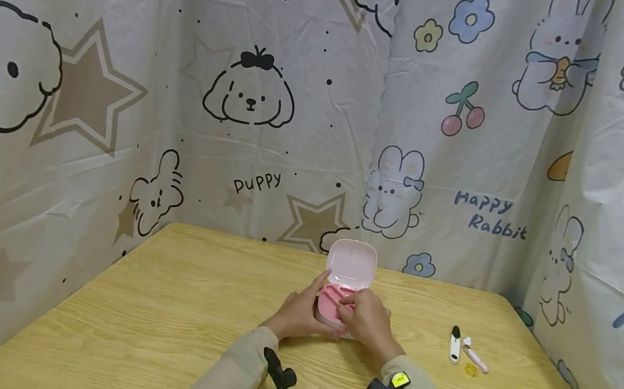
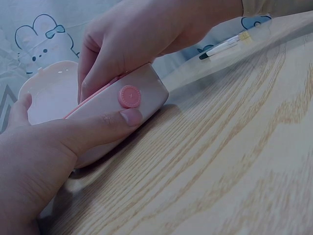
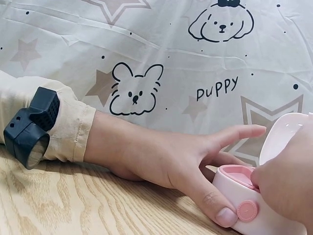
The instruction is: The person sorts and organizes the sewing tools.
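Note:
A small white and pink case (image 1: pixel 330 319) stands on the table with its pale pink lid (image 1: pixel 351 264) raised at the back. Inside sits a pink inner tray (image 1: pixel 331 297), and a round pink button (image 2: pixel 129 96) marks the front wall. My left hand (image 1: pixel 297 310) grips the case from the left, thumb (image 3: pixel 226 217) along the front beside the button. From the right, my right hand (image 1: pixel 368 320) reaches over the rim, its bent fingers (image 2: pixel 90 88) down at the tray. Whether those fingertips pinch anything is hidden.
To the right on the wooden table (image 1: pixel 150 305) lie a white tool with a black tip (image 1: pixel 454 347), a slim pink and white stick (image 1: pixel 475 355) and a small yellow round piece (image 1: pixel 471 369). A printed curtain (image 1: pixel 306 153) hangs behind and along both sides.

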The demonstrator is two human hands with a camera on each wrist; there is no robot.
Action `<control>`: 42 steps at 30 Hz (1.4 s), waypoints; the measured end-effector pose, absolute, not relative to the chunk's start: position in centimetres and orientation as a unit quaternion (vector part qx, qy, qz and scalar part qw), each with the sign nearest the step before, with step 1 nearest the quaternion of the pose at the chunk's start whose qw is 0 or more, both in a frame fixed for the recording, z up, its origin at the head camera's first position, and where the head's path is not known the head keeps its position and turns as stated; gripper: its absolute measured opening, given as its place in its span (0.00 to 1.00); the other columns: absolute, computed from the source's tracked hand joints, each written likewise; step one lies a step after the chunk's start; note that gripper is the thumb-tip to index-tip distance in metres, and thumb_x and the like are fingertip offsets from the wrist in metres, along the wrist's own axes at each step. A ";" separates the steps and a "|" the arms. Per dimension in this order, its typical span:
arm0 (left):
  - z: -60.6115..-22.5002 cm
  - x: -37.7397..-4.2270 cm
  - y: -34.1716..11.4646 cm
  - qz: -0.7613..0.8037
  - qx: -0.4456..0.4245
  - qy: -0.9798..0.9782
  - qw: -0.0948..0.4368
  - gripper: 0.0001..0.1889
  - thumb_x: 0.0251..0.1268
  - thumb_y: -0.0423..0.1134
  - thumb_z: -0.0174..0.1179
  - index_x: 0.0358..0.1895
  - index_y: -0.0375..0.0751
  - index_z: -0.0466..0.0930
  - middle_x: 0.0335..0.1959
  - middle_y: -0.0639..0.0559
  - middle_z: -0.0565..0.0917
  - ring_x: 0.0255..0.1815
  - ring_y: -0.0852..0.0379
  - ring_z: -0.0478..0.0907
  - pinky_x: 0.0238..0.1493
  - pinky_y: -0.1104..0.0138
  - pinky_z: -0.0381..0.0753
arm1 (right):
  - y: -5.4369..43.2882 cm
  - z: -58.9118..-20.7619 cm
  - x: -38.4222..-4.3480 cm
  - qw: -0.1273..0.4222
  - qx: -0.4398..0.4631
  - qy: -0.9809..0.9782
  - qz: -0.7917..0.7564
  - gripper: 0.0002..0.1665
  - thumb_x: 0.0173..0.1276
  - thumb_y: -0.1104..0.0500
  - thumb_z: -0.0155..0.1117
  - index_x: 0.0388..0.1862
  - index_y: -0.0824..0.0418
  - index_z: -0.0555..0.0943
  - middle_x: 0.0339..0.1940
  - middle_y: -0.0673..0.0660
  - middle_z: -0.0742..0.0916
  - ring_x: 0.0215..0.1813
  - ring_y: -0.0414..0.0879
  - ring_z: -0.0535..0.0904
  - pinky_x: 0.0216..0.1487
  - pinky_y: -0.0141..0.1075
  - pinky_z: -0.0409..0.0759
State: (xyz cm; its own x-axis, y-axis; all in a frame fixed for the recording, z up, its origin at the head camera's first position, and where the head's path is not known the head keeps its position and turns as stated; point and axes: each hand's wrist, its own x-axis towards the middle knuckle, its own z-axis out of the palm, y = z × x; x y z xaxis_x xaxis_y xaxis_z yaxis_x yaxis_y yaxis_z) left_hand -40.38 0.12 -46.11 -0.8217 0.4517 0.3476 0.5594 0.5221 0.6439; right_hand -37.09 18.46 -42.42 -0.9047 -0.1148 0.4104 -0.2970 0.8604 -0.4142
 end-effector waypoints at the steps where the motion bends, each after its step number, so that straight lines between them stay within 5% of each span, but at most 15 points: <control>1: -46.1 -40.4 0.1 -0.392 -0.290 -0.870 0.068 0.70 0.42 0.66 0.80 0.86 0.54 0.42 0.79 0.45 0.66 0.75 0.43 0.65 0.74 0.34 0.48 | 18.4 -42.4 -37.1 0.189 0.108 -0.946 0.241 0.05 0.65 0.57 0.73 0.36 0.56 0.93 0.28 0.47 0.82 0.32 0.46 0.73 0.33 0.44 0.67; 9: -46.0 -40.2 0.1 -0.390 -0.290 -0.872 0.067 0.70 0.43 0.65 0.80 0.86 0.53 0.42 0.79 0.46 0.66 0.76 0.43 0.65 0.74 0.34 0.47 | 18.5 -42.6 -36.9 0.193 0.103 -0.948 0.231 0.06 0.66 0.55 0.73 0.39 0.55 0.92 0.34 0.50 0.83 0.35 0.47 0.74 0.35 0.46 0.70; 21: -46.1 -40.1 0.3 -0.396 -0.289 -0.869 0.072 0.70 0.42 0.67 0.80 0.86 0.53 0.43 0.79 0.48 0.66 0.75 0.44 0.66 0.74 0.35 0.49 | 19.6 -42.3 -36.7 0.183 0.130 -0.935 0.276 0.06 0.70 0.57 0.71 0.40 0.58 0.91 0.27 0.48 0.81 0.31 0.45 0.74 0.31 0.39 0.71; 28: -46.1 -40.4 0.1 -0.397 -0.290 -0.868 0.071 0.70 0.42 0.66 0.81 0.86 0.55 0.43 0.79 0.47 0.65 0.76 0.45 0.65 0.74 0.36 0.49 | 20.7 -42.1 -36.8 0.195 0.143 -0.920 0.308 0.08 0.69 0.61 0.69 0.42 0.60 0.91 0.37 0.50 0.88 0.36 0.45 0.78 0.37 0.40 0.77; 34: -45.9 -40.3 0.1 -0.403 -0.289 -0.866 0.066 0.70 0.41 0.65 0.82 0.86 0.56 0.43 0.79 0.48 0.65 0.76 0.45 0.64 0.74 0.37 0.49 | 21.5 -41.4 -36.7 0.194 0.122 -0.922 0.312 0.12 0.66 0.66 0.65 0.46 0.63 0.90 0.37 0.54 0.87 0.32 0.47 0.75 0.31 0.39 0.73; 42: -46.0 -40.3 0.1 -0.404 -0.289 -0.865 0.064 0.71 0.41 0.66 0.81 0.86 0.55 0.42 0.79 0.49 0.65 0.77 0.46 0.63 0.74 0.37 0.49 | 24.2 -40.1 -36.3 0.197 0.128 -0.924 0.303 0.15 0.70 0.65 0.65 0.53 0.65 0.88 0.53 0.63 0.88 0.53 0.62 0.83 0.54 0.56 0.81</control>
State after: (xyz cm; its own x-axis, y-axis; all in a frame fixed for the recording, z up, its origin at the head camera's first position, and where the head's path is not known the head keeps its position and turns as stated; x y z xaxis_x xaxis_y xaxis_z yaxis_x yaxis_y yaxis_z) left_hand -40.27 0.07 -46.01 -0.8250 0.4483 0.3441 0.5515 0.5060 0.6632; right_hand -36.29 24.23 -40.13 -0.8893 -0.1174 0.4419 -0.3562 0.7840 -0.5085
